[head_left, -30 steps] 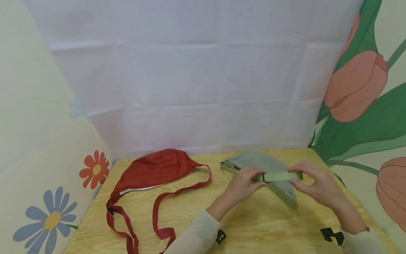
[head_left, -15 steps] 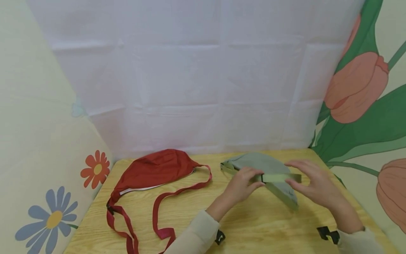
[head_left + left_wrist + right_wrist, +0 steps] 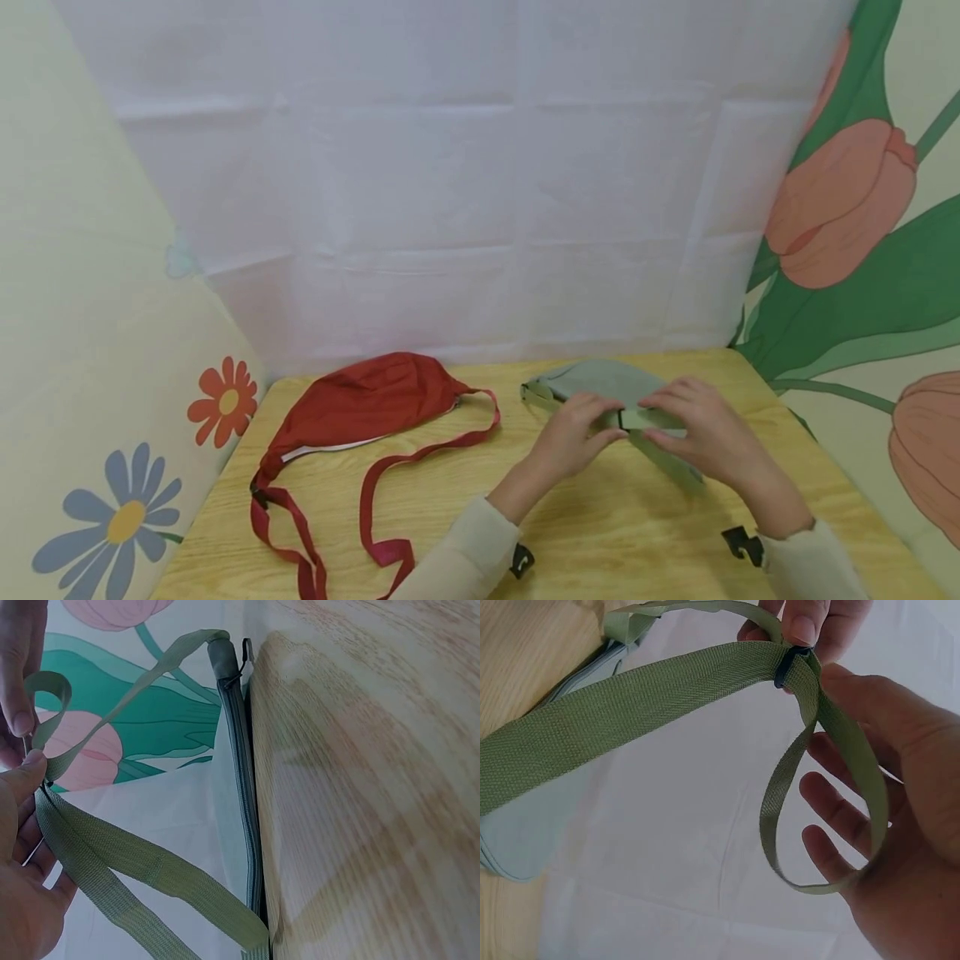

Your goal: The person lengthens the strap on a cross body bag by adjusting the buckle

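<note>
A sage-green waist bag (image 3: 611, 379) lies at the back right of the table, its dark zip (image 3: 244, 780) showing in the left wrist view. My left hand (image 3: 573, 437) pinches the bag's green webbing strap (image 3: 667, 694) at a small dark strap slider (image 3: 782, 669). Close to its right, my right hand (image 3: 708, 433) pinches the same strap between thumb and fingertips. A loop of webbing (image 3: 769, 817) hangs from the slider in front of the right palm. Both hands hold the strap above the table, in front of the bag.
A red waist bag (image 3: 367, 400) lies on the left half of the wooden table (image 3: 450, 500), its red strap (image 3: 367, 500) trailing toward the front edge. Black clip-like pieces show beside both sleeves. A white sheet (image 3: 420, 208) hangs behind, with flower-painted walls at the sides.
My right hand has loosened its pinch at the strap's right part, slid left along it and pinched it close to the slider. My left hand has stayed in place.
</note>
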Action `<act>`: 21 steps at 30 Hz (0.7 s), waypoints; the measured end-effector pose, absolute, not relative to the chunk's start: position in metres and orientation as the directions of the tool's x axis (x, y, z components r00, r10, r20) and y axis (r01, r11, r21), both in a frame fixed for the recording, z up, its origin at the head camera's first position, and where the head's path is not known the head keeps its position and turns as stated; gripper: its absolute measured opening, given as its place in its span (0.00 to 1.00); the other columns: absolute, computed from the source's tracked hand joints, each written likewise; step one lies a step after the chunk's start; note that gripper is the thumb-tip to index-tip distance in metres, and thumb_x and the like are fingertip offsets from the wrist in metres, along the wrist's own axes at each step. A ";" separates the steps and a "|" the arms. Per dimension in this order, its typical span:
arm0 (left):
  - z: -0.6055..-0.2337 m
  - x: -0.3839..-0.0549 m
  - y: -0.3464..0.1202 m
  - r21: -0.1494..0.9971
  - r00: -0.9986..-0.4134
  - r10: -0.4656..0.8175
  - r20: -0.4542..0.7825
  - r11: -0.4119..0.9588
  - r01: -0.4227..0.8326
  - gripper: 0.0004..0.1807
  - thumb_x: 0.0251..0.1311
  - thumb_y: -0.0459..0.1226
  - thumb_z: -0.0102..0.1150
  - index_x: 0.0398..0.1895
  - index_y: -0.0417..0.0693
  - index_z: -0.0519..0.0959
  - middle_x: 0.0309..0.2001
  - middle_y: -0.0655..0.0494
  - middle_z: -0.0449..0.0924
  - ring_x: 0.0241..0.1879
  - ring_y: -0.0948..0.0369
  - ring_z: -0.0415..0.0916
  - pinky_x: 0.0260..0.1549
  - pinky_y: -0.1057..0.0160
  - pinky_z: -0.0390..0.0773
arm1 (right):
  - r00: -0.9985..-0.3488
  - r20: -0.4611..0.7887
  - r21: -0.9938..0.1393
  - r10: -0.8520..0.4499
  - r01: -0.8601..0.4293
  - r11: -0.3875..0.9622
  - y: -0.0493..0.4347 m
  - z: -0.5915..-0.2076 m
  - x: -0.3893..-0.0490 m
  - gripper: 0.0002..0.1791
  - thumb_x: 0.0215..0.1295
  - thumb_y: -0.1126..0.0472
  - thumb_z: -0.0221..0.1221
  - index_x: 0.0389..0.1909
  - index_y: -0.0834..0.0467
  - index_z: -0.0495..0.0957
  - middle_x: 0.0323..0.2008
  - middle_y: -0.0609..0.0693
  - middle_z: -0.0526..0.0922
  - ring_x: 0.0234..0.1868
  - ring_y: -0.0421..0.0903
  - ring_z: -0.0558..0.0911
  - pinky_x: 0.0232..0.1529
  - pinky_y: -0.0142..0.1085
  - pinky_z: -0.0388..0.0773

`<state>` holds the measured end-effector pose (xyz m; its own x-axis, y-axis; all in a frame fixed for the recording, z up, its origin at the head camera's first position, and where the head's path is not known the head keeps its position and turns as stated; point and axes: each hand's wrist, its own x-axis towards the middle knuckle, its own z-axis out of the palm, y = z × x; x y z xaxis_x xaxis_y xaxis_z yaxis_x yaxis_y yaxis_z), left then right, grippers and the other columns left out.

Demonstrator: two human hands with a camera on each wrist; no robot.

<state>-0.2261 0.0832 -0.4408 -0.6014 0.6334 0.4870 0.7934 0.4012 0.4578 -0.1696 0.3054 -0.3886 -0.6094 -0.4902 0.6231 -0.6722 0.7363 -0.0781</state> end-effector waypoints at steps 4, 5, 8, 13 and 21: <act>-0.440 -0.226 0.083 0.464 -0.601 0.633 0.489 0.394 0.793 0.21 0.67 0.44 0.64 0.60 0.47 0.80 0.54 0.54 0.83 0.54 0.59 0.78 0.53 0.67 0.78 | -0.621 0.620 -0.085 -0.479 -0.660 0.746 0.305 -0.389 -0.169 0.20 0.42 0.62 0.80 0.39 0.56 0.87 0.38 0.46 0.86 0.41 0.47 0.81 0.39 0.45 0.80; -0.440 -0.226 0.083 0.469 -0.602 0.634 0.486 0.392 0.791 0.21 0.67 0.44 0.64 0.60 0.47 0.80 0.54 0.54 0.83 0.55 0.59 0.78 0.53 0.67 0.78 | -0.628 0.617 -0.093 -0.474 -0.656 0.749 0.305 -0.389 -0.169 0.20 0.42 0.62 0.80 0.39 0.57 0.86 0.38 0.47 0.86 0.41 0.47 0.80 0.39 0.45 0.80; -0.439 -0.226 0.083 0.473 -0.605 0.636 0.479 0.393 0.789 0.22 0.67 0.44 0.64 0.60 0.47 0.80 0.54 0.54 0.83 0.55 0.59 0.77 0.53 0.67 0.78 | -0.643 0.613 -0.116 -0.459 -0.648 0.753 0.305 -0.389 -0.168 0.19 0.43 0.63 0.79 0.39 0.58 0.86 0.37 0.47 0.85 0.41 0.46 0.80 0.39 0.45 0.80; -0.439 -0.226 0.082 0.470 -0.609 0.632 0.480 0.401 0.786 0.21 0.67 0.45 0.64 0.60 0.47 0.80 0.53 0.55 0.83 0.53 0.60 0.78 0.51 0.68 0.78 | -0.620 0.631 -0.129 -0.466 -0.676 0.725 0.308 -0.388 -0.168 0.16 0.51 0.59 0.77 0.40 0.58 0.86 0.38 0.47 0.84 0.41 0.45 0.80 0.39 0.42 0.80; -0.438 -0.226 0.080 0.473 -0.619 0.625 0.476 0.412 0.779 0.21 0.67 0.46 0.64 0.60 0.49 0.81 0.53 0.55 0.83 0.53 0.61 0.78 0.51 0.69 0.78 | -0.575 0.677 -0.125 -0.459 -0.705 0.698 0.318 -0.381 -0.166 0.33 0.72 0.34 0.45 0.40 0.58 0.86 0.39 0.48 0.84 0.40 0.46 0.81 0.40 0.28 0.76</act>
